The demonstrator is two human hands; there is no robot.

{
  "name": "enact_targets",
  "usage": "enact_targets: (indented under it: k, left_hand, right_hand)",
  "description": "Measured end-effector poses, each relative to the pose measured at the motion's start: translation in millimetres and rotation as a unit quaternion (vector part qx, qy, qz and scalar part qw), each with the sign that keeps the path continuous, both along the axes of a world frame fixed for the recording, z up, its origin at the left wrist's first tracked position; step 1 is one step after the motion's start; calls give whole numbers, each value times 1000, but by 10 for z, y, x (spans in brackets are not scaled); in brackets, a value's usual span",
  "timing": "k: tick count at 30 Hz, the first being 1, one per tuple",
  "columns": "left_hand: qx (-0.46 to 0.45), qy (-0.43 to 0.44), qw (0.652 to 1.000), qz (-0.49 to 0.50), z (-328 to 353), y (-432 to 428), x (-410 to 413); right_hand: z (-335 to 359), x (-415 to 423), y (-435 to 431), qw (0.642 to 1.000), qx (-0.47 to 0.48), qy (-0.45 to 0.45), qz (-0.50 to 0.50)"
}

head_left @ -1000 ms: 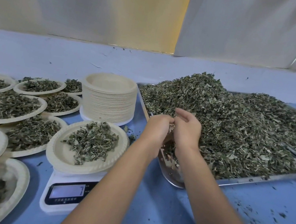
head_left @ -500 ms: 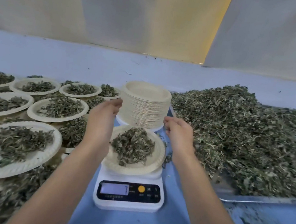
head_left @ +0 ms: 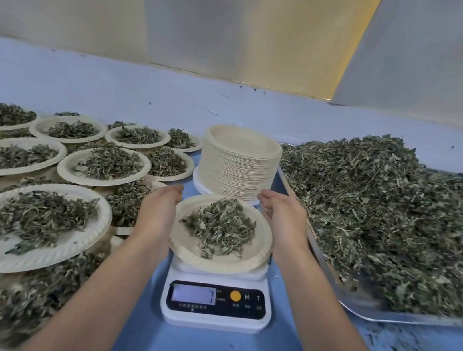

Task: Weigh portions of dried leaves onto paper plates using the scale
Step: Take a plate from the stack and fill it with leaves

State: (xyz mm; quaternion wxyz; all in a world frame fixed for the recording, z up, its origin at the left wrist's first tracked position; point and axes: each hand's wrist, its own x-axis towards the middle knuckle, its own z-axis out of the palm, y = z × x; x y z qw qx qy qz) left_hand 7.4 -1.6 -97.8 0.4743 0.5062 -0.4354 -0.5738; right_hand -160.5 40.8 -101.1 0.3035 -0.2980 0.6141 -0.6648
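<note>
Hands flanking round ridged paper plate, crumbly dried leaves

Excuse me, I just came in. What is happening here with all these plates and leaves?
A person is portioning dried leaves. One paper plate with a small heap sits on the white scale, whose display shows 7. The left hand and right hand are at the plate's two sides, open; whether they touch it is unclear. Many filled plates lie overlapping on the left, a stack of empty plates stands behind the scale, and a metal tray piled with leaves is on the right.
</note>
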Motion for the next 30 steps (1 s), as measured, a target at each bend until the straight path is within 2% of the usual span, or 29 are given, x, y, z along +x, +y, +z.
enact_targets:
  k: [4, 10, 16, 18, 25, 28, 30]
  left_hand:
    - [3, 7, 1000, -5, -14, -15, 26]
    - [23, 112, 993, 0, 118, -52, 206]
    - [10, 165, 985, 47, 283, -221, 540]
    - [-5, 151, 985, 77, 336, -307, 699]
    - [-19, 112, 980, 161, 513, -485, 1306]
    - [-37, 91, 977, 190, 583, -523, 1567]
    - [-83, 56, 970, 223, 634, -520, 1700]
  right_hand:
    - [22, 17, -3, 999, -23, -36, 4]
    - [186, 120, -16, 994, -48, -96, 39]
    - [444, 423, -136, 994, 22, 58, 95]
    - [497, 532, -203, 989, 40, 70, 125]
    - [611, 1044, -556, 980, 63, 6, 186]
    - [639, 1284, -769, 974, 98, 24, 202]
    - [656, 1476, -912, 968, 114, 35, 220]
